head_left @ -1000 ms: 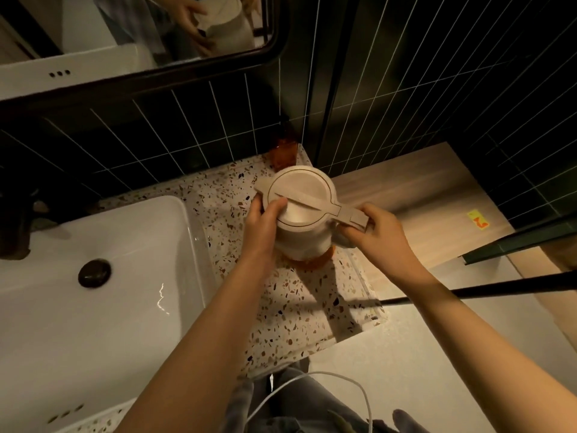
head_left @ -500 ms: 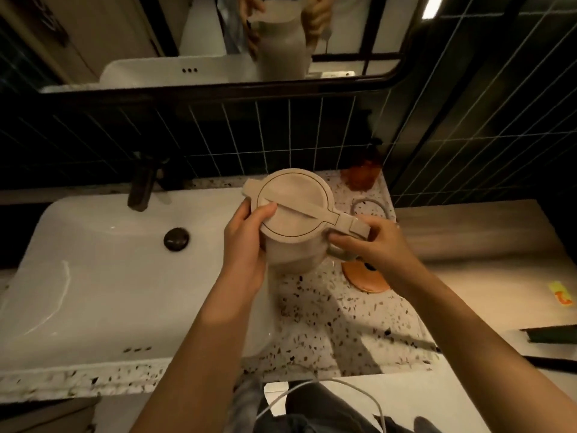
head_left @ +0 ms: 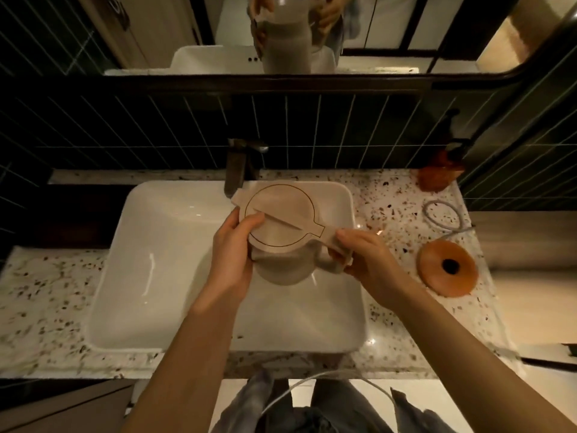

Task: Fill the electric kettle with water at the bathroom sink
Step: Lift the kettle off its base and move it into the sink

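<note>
Smooth beige kettle (head_left: 281, 232), lid shut, above white sink (head_left: 162, 245). Left hand (head_left: 232, 260) cupping round body; right hand (head_left: 362, 260) gripping handle. Speckled terrazzo surface (head_left: 393, 198).

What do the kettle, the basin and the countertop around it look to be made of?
Kettle: matte cream body and lid, probably plastic; no glare, thin seam lines. Basin: glossy white, likely ceramic, given the sharp light streaks on its wall. Countertop: pale slab with dark and reddish flecks, looks like terrazzo or speckled stone; which one cannot be told.
</note>
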Demonstrator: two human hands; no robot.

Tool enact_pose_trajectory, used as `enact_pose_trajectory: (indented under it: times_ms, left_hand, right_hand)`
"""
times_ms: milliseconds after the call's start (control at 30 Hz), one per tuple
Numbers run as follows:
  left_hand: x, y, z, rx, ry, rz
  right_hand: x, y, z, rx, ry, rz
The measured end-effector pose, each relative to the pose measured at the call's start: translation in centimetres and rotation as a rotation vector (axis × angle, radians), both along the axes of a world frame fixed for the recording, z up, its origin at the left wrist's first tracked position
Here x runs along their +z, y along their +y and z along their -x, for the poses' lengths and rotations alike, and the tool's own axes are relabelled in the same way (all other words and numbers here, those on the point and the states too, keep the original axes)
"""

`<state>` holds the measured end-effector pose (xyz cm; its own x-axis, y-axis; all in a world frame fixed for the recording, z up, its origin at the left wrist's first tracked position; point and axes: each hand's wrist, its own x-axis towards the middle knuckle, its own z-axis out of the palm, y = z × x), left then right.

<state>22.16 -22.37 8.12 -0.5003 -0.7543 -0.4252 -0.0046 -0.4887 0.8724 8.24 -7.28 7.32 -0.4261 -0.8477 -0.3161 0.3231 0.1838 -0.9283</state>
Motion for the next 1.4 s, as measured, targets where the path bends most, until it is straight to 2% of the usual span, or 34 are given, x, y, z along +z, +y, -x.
enact_pose_trajectory:
  times_ms: [367, 800, 1067, 1200, 1333, 1400]
  left_hand:
    - [-3.3, -6.8, -7.2, -0.058, -0.146, -0.006]
    - [-3.1, -8.1, -7.0, -0.126, -0.194, 0.045]
    - [-2.7, -7.5, -7.1, -0.237, -0.249, 0.075]
    - [-2.5, -6.8, -7.1, -0.18, -0.367, 0.206]
    - [-0.8, -6.3, -7.0, -0.165, -0.405, 0.575]
    - [-0.4, -6.2, -6.8, -0.154, -0.387, 0.63]
  right_hand:
    - [-1.9, -6.2, -8.1, -0.06, 0.046, -0.055]
    - [-2.2, -7.1, -8.1, -0.043, 0.074, -0.085]
    - [-2.5, -6.1, -7.1, -0.004, 0.09, -0.146]
    - [-2.4, -5.9, -7.2, 0.016, 0.127, -0.148]
    - [-2.3, -5.9, -7.1, 0.042, 0.201, -0.14]
    - [-2.2, -5.9, -7.0, 0.042, 0.218, -0.145]
